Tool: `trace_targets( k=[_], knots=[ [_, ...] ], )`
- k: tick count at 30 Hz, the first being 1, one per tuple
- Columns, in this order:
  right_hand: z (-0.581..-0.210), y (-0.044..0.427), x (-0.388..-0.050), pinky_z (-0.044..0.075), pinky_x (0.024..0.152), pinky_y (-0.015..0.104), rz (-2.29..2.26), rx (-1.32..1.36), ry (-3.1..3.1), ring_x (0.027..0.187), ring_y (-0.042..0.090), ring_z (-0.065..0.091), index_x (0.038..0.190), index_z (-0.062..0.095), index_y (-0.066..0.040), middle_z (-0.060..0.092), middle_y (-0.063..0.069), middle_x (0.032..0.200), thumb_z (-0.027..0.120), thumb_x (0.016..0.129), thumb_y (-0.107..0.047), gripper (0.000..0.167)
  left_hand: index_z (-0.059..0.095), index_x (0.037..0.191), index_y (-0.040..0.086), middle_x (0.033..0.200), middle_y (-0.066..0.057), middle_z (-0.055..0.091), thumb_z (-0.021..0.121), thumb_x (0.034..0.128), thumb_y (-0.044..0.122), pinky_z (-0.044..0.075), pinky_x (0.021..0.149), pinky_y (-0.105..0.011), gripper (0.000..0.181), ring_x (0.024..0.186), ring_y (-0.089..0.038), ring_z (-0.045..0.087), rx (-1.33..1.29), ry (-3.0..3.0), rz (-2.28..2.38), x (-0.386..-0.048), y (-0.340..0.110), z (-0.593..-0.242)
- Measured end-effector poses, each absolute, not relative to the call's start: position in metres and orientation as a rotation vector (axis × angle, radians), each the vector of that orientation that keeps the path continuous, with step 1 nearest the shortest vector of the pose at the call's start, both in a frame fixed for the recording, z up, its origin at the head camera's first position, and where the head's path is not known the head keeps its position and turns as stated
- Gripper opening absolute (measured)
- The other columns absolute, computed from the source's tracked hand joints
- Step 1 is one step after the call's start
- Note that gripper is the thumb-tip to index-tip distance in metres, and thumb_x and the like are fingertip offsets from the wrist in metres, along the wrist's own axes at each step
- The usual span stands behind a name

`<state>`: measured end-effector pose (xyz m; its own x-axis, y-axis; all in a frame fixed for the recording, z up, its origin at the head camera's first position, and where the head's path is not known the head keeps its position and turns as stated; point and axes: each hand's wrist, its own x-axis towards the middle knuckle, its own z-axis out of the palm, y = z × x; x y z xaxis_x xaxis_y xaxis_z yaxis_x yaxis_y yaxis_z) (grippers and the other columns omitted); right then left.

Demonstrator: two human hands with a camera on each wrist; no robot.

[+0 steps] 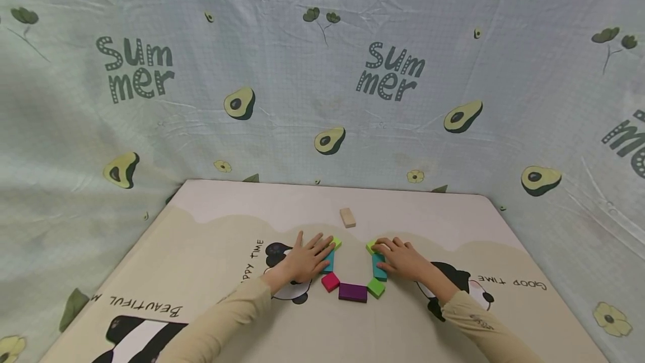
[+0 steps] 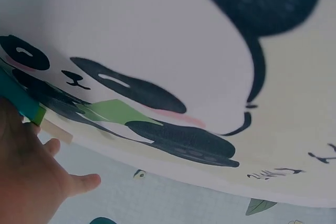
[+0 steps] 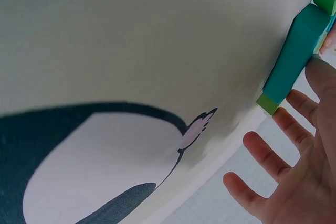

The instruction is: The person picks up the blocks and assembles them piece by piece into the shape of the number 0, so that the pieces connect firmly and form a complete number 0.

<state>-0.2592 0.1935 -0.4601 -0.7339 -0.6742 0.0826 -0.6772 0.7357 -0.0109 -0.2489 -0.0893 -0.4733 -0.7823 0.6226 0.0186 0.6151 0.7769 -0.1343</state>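
Coloured blocks stand in a U on the table. My left hand [image 1: 300, 262], fingers spread, touches the left teal block [image 1: 328, 263], partly covering it, with a fingertip by the left yellow-green block [image 1: 337, 243]. On the other side, my right hand [image 1: 405, 259] has its thumb at the right teal block [image 1: 379, 269] and its fingers at the right yellow-green block [image 1: 370, 246]. A red block [image 1: 330, 282], a purple block [image 1: 353, 292] and a green block [image 1: 375, 288] form the near end. The right wrist view shows straight, parted fingers beside the teal block [image 3: 294, 56].
A plain wooden block [image 1: 347, 217] lies beyond the U's far end. Panda pictures and lettering are printed on the table cover [image 1: 403, 329]. Behind and at both sides hangs a light curtain [image 1: 282, 71] with avocado prints.
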Motion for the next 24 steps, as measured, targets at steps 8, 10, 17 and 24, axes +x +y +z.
trace_targets(
  k=[8,10,17,24],
  knots=[
    [-0.462,0.194,-0.262,0.038,0.075,0.042,0.084,1.109,-2.878,0.099,0.022,0.043,0.124,0.046,-0.013,0.045,0.006,0.126,0.053,0.088,-0.033,0.042,0.028,0.141,0.017,0.147,0.0,0.025,0.028,0.0963,0.037,0.021,0.103,-0.058,0.049,0.136,-0.022,0.024,-1.006,-2.937,0.215,-0.244,-0.087,-0.466],
    [-0.462,0.194,-0.263,0.038,0.075,0.042,0.094,1.111,-2.883,0.099,0.021,0.042,0.122,0.048,-0.013,0.046,0.005,0.125,0.054,0.087,-0.033,0.041,0.028,0.141,0.017,0.147,0.0,0.026,0.027,0.0965,0.037,0.021,0.103,-0.058,0.048,0.135,-0.023,0.025,-1.007,-2.943,0.219,-0.243,-0.086,-0.464],
    [-0.462,0.197,-0.27,0.038,0.075,0.04,0.166,1.135,-2.866,0.096,0.018,0.041,0.117,0.052,-0.015,0.05,0.002,0.12,0.059,0.084,-0.034,0.039,0.027,0.141,0.019,0.148,0.0,0.025,0.026,0.0965,0.038,0.02,0.102,-0.059,0.049,0.136,-0.024,0.024,-0.998,-2.936,0.278,-0.244,-0.086,-0.464],
    [-0.46,0.196,-0.272,0.038,0.075,0.039,0.212,1.174,-2.833,0.096,0.018,0.042,0.113,0.055,-0.015,0.052,0.002,0.115,0.062,0.082,-0.033,0.037,0.028,0.141,0.02,0.147,0.0,0.026,0.026,0.0961,0.04,0.022,0.101,-0.059,0.049,0.135,-0.024,0.025,-0.985,-2.913,0.314,-0.245,-0.088,-0.47]
  ],
)
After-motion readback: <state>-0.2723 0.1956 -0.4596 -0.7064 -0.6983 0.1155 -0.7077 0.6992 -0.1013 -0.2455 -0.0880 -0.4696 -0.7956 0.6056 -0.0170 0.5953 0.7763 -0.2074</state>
